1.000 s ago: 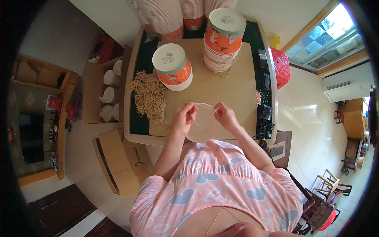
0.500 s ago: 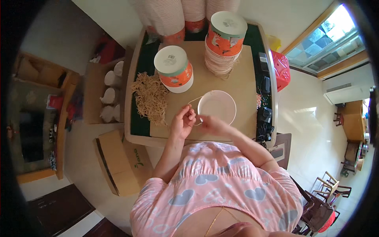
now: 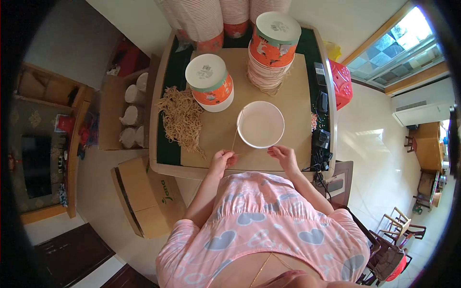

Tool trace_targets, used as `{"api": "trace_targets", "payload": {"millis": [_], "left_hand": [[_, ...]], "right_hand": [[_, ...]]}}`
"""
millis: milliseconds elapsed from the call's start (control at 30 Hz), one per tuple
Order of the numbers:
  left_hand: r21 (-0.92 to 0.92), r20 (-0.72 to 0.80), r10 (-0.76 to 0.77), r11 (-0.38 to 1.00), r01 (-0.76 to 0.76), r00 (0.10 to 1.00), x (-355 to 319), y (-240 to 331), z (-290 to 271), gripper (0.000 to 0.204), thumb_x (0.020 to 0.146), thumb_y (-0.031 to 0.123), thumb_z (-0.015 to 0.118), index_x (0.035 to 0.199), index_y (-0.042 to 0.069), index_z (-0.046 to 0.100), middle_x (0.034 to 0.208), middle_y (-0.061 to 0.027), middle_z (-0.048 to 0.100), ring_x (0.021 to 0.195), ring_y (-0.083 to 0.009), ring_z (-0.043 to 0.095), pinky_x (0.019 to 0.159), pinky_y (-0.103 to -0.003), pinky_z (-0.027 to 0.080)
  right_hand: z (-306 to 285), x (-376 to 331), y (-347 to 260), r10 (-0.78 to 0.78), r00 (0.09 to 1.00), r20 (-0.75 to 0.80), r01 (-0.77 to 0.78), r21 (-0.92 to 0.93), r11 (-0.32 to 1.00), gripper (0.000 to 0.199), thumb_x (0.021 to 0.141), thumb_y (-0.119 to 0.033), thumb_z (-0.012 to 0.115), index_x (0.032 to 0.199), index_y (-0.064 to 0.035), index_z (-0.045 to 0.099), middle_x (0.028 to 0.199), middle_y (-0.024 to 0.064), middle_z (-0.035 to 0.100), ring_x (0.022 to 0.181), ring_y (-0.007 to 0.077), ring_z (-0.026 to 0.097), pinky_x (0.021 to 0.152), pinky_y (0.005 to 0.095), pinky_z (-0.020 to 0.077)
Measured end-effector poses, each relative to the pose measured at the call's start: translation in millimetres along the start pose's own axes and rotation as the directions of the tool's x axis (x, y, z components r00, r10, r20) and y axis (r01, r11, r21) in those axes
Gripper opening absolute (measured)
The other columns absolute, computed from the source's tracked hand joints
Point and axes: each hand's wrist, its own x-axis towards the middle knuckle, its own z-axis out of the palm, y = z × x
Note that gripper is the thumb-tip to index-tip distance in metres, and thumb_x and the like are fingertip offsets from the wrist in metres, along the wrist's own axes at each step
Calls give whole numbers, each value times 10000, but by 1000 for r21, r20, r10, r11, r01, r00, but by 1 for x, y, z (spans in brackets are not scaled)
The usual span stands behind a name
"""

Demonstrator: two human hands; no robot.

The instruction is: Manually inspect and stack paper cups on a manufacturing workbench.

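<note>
A white paper tub (image 3: 260, 126) stands mouth up near the front of the table. From its left rim a thin tan string (image 3: 235, 137) runs down to my left hand (image 3: 221, 162), whose thumb and fingertips are pinched on it. Beyond the near rim, on the right, my right hand (image 3: 284, 157) has its fingertips pinched together; a faint stretch of string appears to lead toward them. To the left lies a tangled heap of tan string (image 3: 181, 122). Behind it an orange and white paper tub (image 3: 209, 81) stands upside down.
An inverted stack of tubs (image 3: 273, 41), wound with string lower down, stands farther back on a cardboard sheet (image 3: 297, 105). Tall stacks of tubs (image 3: 192, 19) line the back. Black adapters and cables (image 3: 321, 139) run along the right edge. A carton of white tubs (image 3: 108, 115) sits at left.
My hands have drawn apart from beside the tub's rim: the right moved right, the left slightly down. The string between the rim and my left hand now runs straighter.
</note>
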Motion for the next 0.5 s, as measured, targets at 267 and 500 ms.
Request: {"api": "trace_targets", "payload": {"millis": [267, 500], "left_hand": [[703, 56, 804, 390, -595, 592, 43, 50, 46, 305, 778, 127, 660, 1025, 28, 511, 948, -99, 581, 859, -225, 564, 757, -333, 464], [822, 190, 907, 62, -565, 377, 90, 83, 71, 386, 699, 77, 668, 1051, 30, 515, 980, -157, 560, 952, -328, 532, 825, -414, 430]], "right_hand": [[-3, -3, -30, -112, 972, 207, 167, -271, 948, 143, 867, -24, 515, 952, 26, 618, 796, 96, 658, 752, 143, 633, 696, 263, 510], [26, 6, -83, -264, 926, 270, 360, -423, 832, 176, 844, -35, 548, 1004, -8, 614, 825, 108, 660, 752, 158, 632, 688, 271, 502]]}}
